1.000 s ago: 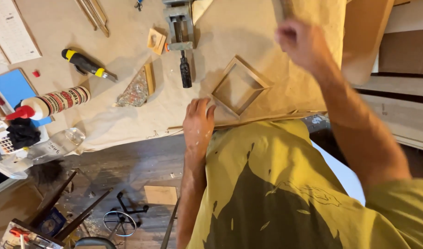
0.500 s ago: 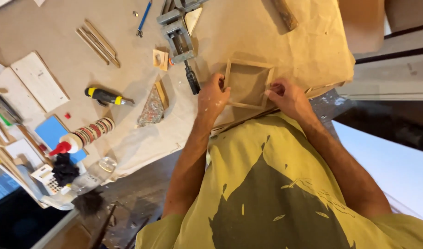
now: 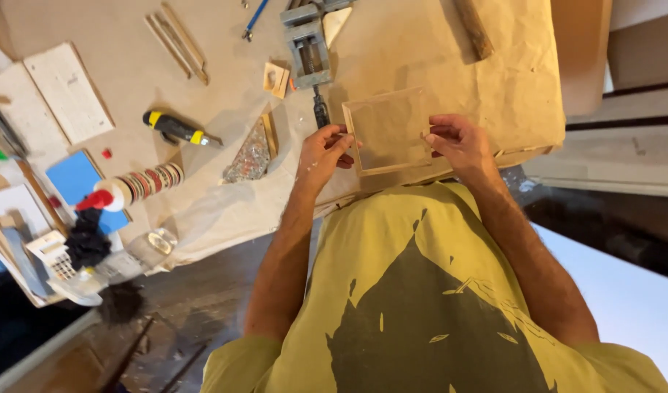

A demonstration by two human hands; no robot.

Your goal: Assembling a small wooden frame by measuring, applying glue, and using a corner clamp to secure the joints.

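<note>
Together we hold the small square wooden frame point(image 3: 388, 132) between our left hand point(image 3: 323, 149) and right hand point(image 3: 457, 142), fingers pinched shut on its opposite side edges, just above the paper-covered bench's point(image 3: 436, 51) near edge, both hands equally close.

Premises are presenting as a craft workshop: brown paper is covering the surface point(image 3: 436, 44), which is carrying a grey metal bench vise point(image 3: 308, 47), thin wooden strips point(image 3: 177, 42) and a yellow-and-black utility knife point(image 3: 177, 131).
</note>
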